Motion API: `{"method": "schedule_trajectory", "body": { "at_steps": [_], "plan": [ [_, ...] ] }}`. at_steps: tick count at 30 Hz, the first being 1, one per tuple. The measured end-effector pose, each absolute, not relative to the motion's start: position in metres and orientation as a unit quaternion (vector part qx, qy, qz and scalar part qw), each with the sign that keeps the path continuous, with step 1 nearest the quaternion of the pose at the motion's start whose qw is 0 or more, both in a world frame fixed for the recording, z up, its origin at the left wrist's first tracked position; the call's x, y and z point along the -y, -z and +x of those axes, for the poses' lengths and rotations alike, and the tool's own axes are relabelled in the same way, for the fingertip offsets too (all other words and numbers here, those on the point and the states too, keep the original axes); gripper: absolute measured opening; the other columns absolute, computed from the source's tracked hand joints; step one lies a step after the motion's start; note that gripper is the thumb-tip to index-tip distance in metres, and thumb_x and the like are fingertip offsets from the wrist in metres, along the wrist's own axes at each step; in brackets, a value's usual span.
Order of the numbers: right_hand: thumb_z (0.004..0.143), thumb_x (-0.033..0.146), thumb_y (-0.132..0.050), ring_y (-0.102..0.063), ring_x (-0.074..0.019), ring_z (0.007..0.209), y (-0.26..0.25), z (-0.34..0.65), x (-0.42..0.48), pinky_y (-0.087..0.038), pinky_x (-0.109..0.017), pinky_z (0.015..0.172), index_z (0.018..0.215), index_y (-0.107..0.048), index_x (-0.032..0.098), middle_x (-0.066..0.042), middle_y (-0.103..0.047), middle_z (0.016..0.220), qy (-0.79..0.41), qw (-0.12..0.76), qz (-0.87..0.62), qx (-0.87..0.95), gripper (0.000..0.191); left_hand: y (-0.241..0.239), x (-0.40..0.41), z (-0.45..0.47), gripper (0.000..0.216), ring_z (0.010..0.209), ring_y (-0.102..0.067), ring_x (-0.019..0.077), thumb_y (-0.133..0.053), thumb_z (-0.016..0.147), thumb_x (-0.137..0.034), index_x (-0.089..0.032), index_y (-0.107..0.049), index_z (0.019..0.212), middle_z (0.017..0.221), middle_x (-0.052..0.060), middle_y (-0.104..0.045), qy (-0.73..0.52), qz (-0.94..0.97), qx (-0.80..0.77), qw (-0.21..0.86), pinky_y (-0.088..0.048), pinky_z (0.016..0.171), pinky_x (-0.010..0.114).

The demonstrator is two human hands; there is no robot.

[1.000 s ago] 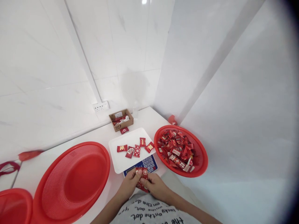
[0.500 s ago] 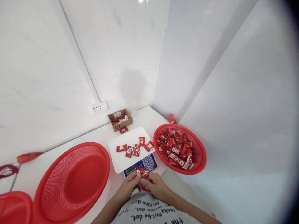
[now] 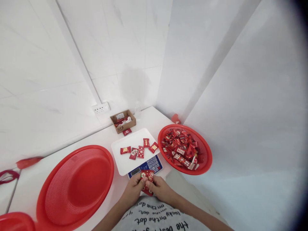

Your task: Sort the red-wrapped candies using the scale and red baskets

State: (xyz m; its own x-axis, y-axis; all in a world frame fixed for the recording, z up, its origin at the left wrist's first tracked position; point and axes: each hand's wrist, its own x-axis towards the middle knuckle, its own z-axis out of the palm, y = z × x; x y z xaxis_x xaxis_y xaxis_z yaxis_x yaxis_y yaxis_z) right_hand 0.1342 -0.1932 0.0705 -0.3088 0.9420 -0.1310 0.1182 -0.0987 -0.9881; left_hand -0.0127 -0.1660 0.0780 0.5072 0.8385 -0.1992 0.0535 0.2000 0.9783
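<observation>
At the far left, a small red basket is showing only in part, and beside it a large red basket is standing on the white tabletop. Farther right, near the wall, an open cardboard box is holding red and white wrappers, with a loose red packet lying just in front of it. Nearer the person, a white tray is carrying five small red packets, while a blue keypad panel is showing at its near edge. Below the panel, the left hand is pinching a patterned red packet from its left side, its thumb pressing on the front; the right hand is pinching the same packet from the right, thumb likewise on the front, fingers mostly hiding behind it. Rightmost, a red mesh basket is holding a heap of red-wrapped pieces.
</observation>
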Motion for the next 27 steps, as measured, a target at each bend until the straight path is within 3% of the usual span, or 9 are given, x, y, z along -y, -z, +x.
{"method": "schedule_trajectory", "body": {
  "at_steps": [7, 12, 17, 22, 27],
  "plan": [
    [0.079, 0.057, -0.044, -0.05, -0.0147, 0.063, -0.072, 0.129, 0.189, -0.042, -0.026, 0.061, 0.074, -0.058, 0.015, -0.002, -0.058, 0.068, -0.577, 0.352, -0.485, 0.555, 0.044, -0.081, 0.168, -0.016, 0.045, 0.088, -0.057, 0.021, -0.048, 0.078, -0.056, -0.018, -0.064, 0.096, 0.097, 0.005, -0.067, -0.282, 0.536, -0.42, 0.676, -0.042, 0.084, 0.03],
    [0.081, 0.053, -0.045, -0.053, -0.0155, 0.065, -0.068, 0.129, 0.188, -0.043, -0.027, 0.062, 0.077, -0.058, 0.015, -0.003, -0.06, 0.07, -0.601, 0.357, -0.472, 0.537, 0.041, -0.075, 0.171, -0.02, 0.056, 0.086, -0.057, 0.0207, -0.032, 0.083, -0.06, -0.017, -0.063, 0.101, 0.095, 0.006, -0.067, -0.257, 0.488, -0.435, 0.712, -0.043, 0.081, 0.031],
    [0.082, 0.05, -0.045, -0.051, -0.0144, 0.065, -0.072, 0.129, 0.184, -0.042, -0.026, 0.062, 0.077, -0.058, 0.015, -0.002, -0.059, 0.07, -0.593, 0.357, -0.466, 0.551, 0.038, -0.075, 0.168, -0.018, 0.047, 0.084, -0.056, 0.02, -0.045, 0.079, -0.057, -0.016, -0.063, 0.096, 0.091, 0.005, -0.066, -0.284, 0.518, -0.437, 0.678, -0.042, 0.081, 0.03],
    [0.08, 0.047, -0.049, -0.053, -0.0143, 0.063, -0.076, 0.13, 0.182, -0.042, -0.026, 0.063, 0.077, -0.061, 0.014, -0.002, -0.061, 0.069, -0.592, 0.319, -0.469, 0.572, 0.035, -0.073, 0.166, -0.014, 0.05, 0.062, -0.05, 0.0143, -0.042, 0.078, -0.062, -0.015, -0.06, 0.082, 0.068, 0.001, -0.06, -0.302, 0.524, -0.455, 0.654, -0.04, 0.06, 0.025],
    [0.082, 0.039, -0.048, -0.056, -0.0149, 0.065, -0.076, 0.131, 0.181, -0.043, -0.026, 0.064, 0.07, -0.061, 0.014, -0.002, -0.062, 0.067, -0.586, 0.324, -0.459, 0.584, 0.031, -0.073, 0.166, -0.012, 0.052, 0.056, -0.046, 0.0123, -0.041, 0.074, -0.066, -0.016, -0.056, 0.076, 0.059, -0.002, -0.051, -0.28, 0.511, -0.468, 0.664, -0.038, 0.055, 0.024]
  ]
}}
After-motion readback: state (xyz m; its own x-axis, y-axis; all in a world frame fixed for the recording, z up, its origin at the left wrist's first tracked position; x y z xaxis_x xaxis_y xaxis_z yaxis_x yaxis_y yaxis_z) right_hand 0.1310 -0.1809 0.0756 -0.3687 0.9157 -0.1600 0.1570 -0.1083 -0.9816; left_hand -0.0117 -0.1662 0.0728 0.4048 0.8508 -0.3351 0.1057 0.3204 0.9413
